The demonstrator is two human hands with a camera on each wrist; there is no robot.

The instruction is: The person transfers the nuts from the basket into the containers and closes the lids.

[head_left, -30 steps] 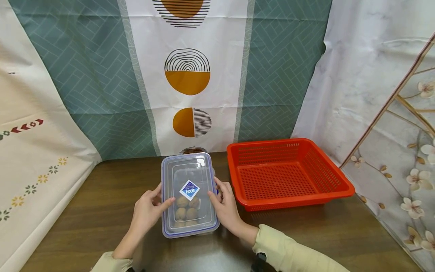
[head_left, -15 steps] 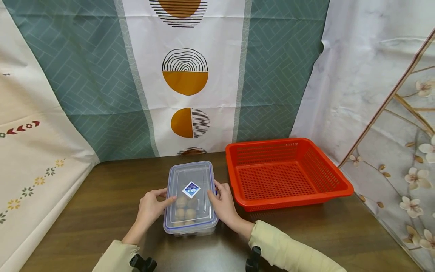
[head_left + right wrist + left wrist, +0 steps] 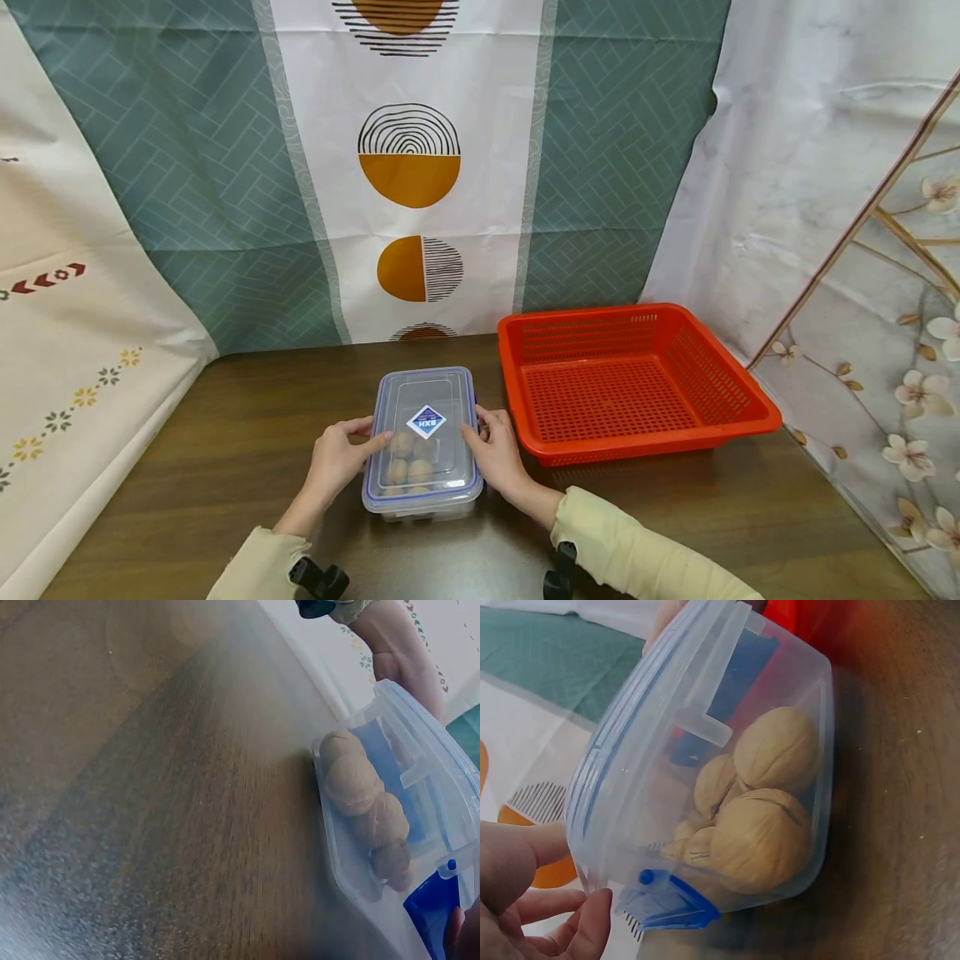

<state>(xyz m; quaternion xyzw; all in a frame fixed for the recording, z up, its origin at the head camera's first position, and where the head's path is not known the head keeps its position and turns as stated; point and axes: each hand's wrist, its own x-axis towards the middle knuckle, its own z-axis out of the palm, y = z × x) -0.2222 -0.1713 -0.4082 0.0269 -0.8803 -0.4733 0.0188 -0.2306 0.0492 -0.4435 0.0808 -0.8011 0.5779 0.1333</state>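
A clear plastic food container (image 3: pixel 431 385) with a blue-edged lid and a diamond-shaped BXH sticker (image 3: pixel 426 422) stands on the table in the head view. Several walnuts (image 3: pixel 776 746) lie inside it, gathered toward the near end. My left hand (image 3: pixel 336 458) grips its left side, thumb on the lid and fingers at the rim. On the opposite side my right hand (image 3: pixel 498 454) holds it likewise, thumb on top. A blue side latch (image 3: pixel 671 901) sticks out near the left fingers; another blue latch (image 3: pixel 436 911) shows by the right fingers. The fingers under the rim are partly hidden.
A red perforated plastic basket (image 3: pixel 611 400) stands at the back right, close to the right hand. The brown wooden table (image 3: pixel 225 450) runs back to a patterned curtain (image 3: pixel 412 275). Floral cloth (image 3: pixel 900 417) hangs along the right side.
Both hands have lowered the container from a tilt toward the head camera to flat on the table. The hold on its two sides has stayed; the walnuts remain at the near end.
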